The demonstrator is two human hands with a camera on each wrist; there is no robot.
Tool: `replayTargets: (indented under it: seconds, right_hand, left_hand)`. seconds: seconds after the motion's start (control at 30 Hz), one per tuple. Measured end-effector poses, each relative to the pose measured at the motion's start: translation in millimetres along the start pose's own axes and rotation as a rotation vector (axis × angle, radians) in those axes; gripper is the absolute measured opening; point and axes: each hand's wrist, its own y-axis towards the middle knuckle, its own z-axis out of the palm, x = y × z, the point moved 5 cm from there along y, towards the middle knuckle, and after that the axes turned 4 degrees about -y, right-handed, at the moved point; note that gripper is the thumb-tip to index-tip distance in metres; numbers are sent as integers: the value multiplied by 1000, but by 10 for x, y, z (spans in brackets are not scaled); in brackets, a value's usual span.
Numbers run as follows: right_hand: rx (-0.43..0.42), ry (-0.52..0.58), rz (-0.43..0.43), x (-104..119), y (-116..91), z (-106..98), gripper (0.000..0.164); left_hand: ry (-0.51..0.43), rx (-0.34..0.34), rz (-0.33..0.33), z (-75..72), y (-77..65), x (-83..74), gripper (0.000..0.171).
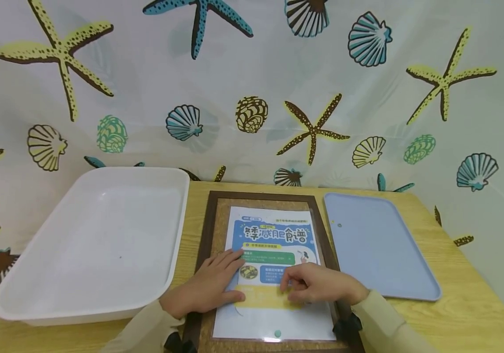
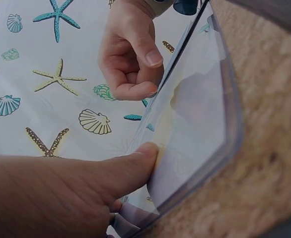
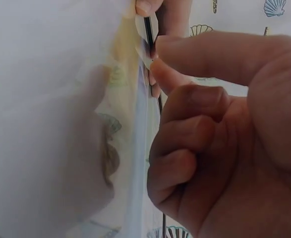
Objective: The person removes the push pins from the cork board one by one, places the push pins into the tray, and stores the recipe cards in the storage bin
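A cork board [image 1: 221, 321] with a dark brown frame lies on the table. On the cork rests a printed poster [image 1: 274, 321] in a clear, glossy plastic cover, with Chinese headings in blue and white. My left hand [image 1: 216, 282] rests on the poster's left side and the frame, fingers fairly straight; the left wrist view shows its thumb [image 2: 128, 171] on the cover. My right hand [image 1: 318, 284] is over the lower right of the poster, fingers curled, nothing visible in it. Whether its fingertips touch the cover I cannot tell. A small round green piece [image 1: 278, 333] sits at the poster's bottom edge.
A large white plastic basin [image 1: 97, 235] stands to the left on the wooden table [image 1: 459, 279]. To the right lies a shallow blue tray [image 1: 375, 245] with a tiny round piece [image 1: 339, 225] near its left rim. A curtain [image 1: 234, 73] printed with starfish and shells hangs behind.
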Motion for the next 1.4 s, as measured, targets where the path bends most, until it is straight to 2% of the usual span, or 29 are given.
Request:
replayTargets:
  seconds: [0.27, 0.9, 1.4]
  right_hand:
    - [54, -33, -77, 75, 6, 123, 8]
    - [85, -139, -191, 256, -23, 268, 11]
    - [132, -135, -193, 313, -32, 329, 14]
  left_hand:
    - [-2, 2, -8, 13, -1, 7, 69]
    - [-1, -11, -5, -10, 4, -5, 69]
    - [-1, -2, -12, 3, -1, 6, 69]
